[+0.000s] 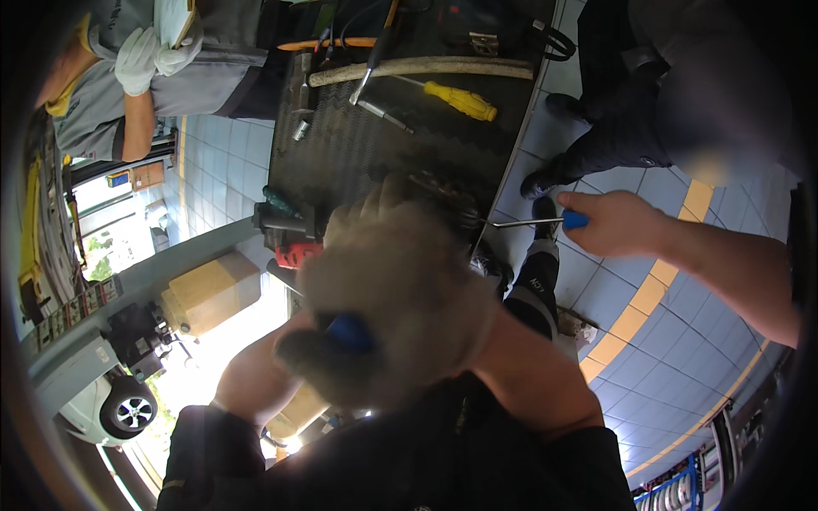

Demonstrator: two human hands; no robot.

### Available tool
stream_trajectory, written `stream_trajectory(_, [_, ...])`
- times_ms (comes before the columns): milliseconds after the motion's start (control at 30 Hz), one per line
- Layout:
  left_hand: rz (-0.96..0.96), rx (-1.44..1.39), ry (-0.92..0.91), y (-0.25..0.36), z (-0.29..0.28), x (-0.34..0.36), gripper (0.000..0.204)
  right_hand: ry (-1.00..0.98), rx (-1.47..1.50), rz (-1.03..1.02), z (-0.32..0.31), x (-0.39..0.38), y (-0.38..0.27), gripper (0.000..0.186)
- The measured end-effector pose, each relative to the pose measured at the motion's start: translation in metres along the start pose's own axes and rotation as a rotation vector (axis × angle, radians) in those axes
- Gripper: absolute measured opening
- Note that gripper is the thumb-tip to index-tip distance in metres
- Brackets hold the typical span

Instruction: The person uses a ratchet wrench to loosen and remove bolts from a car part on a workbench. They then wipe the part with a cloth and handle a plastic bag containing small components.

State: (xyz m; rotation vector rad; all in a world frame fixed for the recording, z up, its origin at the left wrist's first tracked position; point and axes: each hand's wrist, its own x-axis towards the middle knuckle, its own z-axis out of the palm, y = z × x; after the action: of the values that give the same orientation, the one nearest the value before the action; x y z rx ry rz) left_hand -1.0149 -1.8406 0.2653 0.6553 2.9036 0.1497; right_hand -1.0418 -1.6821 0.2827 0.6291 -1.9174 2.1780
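Observation:
Both my hands wear pale work gloves and overlap in front of the workbench, smeared by motion. My right hand (417, 298) seems to be the nearer one, closed around a blue handle (348, 332); whatever is at the handle's far end is hidden. Behind it, my left hand (362, 217) is mostly covered, its blurred fingertips pointing toward the bench. Past them lies a dark metal part (447, 189), partly hidden. From the right, another person's bare hand (609, 223) holds a blue-handled hook pick (528, 222) whose tip reaches the part.
On the black-matted bench (332, 157) lie a hammer (301, 81), a wooden stick (417, 68), a yellow screwdriver (460, 100), a ratchet (371, 72) and a socket (301, 130). A vise (290, 223) with red below stands left. A gloved person (183, 81) holds a pad at the upper left.

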Motion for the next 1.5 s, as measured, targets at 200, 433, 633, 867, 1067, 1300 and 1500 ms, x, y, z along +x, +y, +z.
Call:
stream_trajectory(200, [0.008, 0.001, 0.022, -0.001, 0.000, -0.002, 0.066, -0.056, -0.119, -0.123, 0.006, 0.000, -0.001, 0.046])
stream_trajectory(433, [0.019, 0.004, 0.031, -0.004, -0.001, -0.005, 0.067, -0.050, -0.121, -0.063, 0.010, -0.003, 0.004, 0.048])
stream_trajectory(633, [0.006, 0.010, 0.023, -0.001, 0.000, -0.006, 0.068, -0.207, -0.269, -0.126, 0.006, 0.001, -0.003, 0.049])
stream_trajectory(867, [-0.064, 0.024, -0.024, 0.001, 0.008, 0.002, 0.068, -0.072, -0.033, -0.034, 0.011, 0.001, -0.003, 0.042])
stream_trajectory(1067, [-0.109, 0.046, -0.121, -0.004, 0.013, 0.013, 0.069, -0.071, 0.034, -0.018, 0.009, -0.001, -0.001, 0.033])
stream_trajectory(1300, [-0.108, 0.072, -0.218, -0.008, 0.012, 0.024, 0.070, 0.033, 0.053, -0.166, 0.011, -0.014, 0.007, 0.028])
stream_trajectory(1500, [-0.015, 0.148, -0.222, -0.005, 0.011, 0.028, 0.079, -0.022, -0.120, -0.239, -0.007, -0.011, -0.002, 0.029])
